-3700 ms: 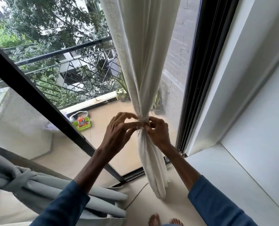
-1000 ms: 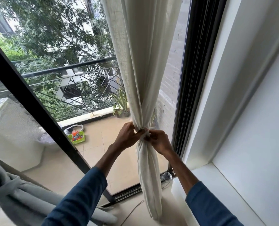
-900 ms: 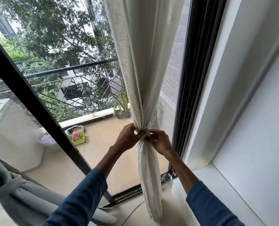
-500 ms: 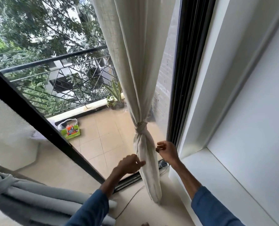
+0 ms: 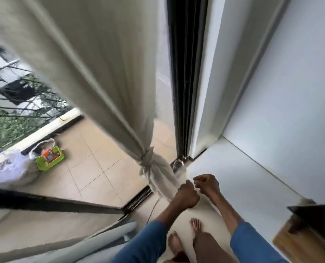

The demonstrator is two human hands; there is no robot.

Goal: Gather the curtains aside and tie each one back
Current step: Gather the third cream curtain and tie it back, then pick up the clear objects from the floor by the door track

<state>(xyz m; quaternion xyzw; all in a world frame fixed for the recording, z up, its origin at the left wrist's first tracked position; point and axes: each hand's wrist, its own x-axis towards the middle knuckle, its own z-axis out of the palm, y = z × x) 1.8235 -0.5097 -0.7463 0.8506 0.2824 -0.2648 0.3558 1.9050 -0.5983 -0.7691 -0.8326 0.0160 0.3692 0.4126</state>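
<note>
The cream curtain (image 5: 100, 63) hangs gathered beside the black door frame (image 5: 184, 73), bound by a knot (image 5: 147, 158) of its own cloth, and its tail (image 5: 157, 177) droops below. My left hand (image 5: 187, 194) is a curled fist right at the tail's lower end; blur hides whether it grips the cloth. My right hand (image 5: 208, 184) is just right of it, fingers loosely curled with nothing visible in them. A grey curtain (image 5: 108, 242), bundled, lies at the lower left.
My bare feet (image 5: 178, 242) stand on the floor by a white ledge (image 5: 233, 177). A wooden cabinet (image 5: 306, 243) is at the lower right. Outside on the balcony tiles sit a green basket (image 5: 50, 158) and a white bag (image 5: 11, 168).
Both hands let go of the knot and dropped to the curtain's tail. My view swung sharply downward and is blurred.
</note>
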